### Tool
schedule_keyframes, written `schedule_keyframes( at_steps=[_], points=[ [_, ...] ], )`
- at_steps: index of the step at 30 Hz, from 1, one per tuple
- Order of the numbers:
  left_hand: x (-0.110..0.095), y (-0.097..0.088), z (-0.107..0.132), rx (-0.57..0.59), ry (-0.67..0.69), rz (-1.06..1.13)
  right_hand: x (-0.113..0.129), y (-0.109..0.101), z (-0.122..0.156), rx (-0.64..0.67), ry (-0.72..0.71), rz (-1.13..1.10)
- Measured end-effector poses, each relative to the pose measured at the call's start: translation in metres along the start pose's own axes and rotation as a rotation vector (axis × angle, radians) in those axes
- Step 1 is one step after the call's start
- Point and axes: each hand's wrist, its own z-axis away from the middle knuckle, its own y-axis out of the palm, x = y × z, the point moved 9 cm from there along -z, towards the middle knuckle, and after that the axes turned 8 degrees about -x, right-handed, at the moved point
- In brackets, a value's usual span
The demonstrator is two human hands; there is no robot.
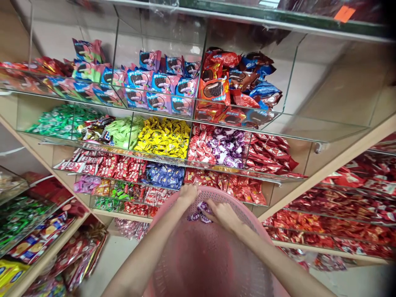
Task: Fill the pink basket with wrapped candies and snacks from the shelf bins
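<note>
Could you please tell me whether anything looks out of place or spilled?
Nothing looks spilled. The red cookie packs and blue packs near the top look untidy, lying at odd angles, whereas the pink-and-blue packs beside them sit in neater rows. The purple-wrapped candies in the pink basket look ordinary.

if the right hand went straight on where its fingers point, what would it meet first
The purple-and-white wrapped candies in the pink basket, just ahead of the right hand; whether it touches them is unclear. Beyond them, probably the basket's wall.
</note>
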Motion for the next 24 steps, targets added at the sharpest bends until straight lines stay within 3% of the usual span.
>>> schedule_keyframes(
  at_steps=[2,5,12,15,19,24],
  points=[
    [0.001,0.000,0.000,-0.021,0.001,0.009,0.002,0.027,-0.001,0.113,-0.019,0.047],
    [0.001,0.001,0.000,-0.030,0.001,0.010,0.006,0.049,-0.009,0.198,-0.026,0.101],
    [0.003,0.002,0.000,-0.038,-0.003,0.006,0.015,0.077,-0.031,0.252,0.073,0.111],
    [0.004,0.001,0.000,-0.041,-0.004,0.003,0.016,0.077,-0.031,0.242,0.081,0.116],
    [0.004,-0.001,0.000,-0.032,-0.002,0.007,0.016,0.043,-0.029,0.176,0.062,0.098],
    [0.003,-0.002,0.001,0.008,-0.009,-0.007,0.007,-0.053,-0.037,-0.026,0.059,0.051]
  ],
)
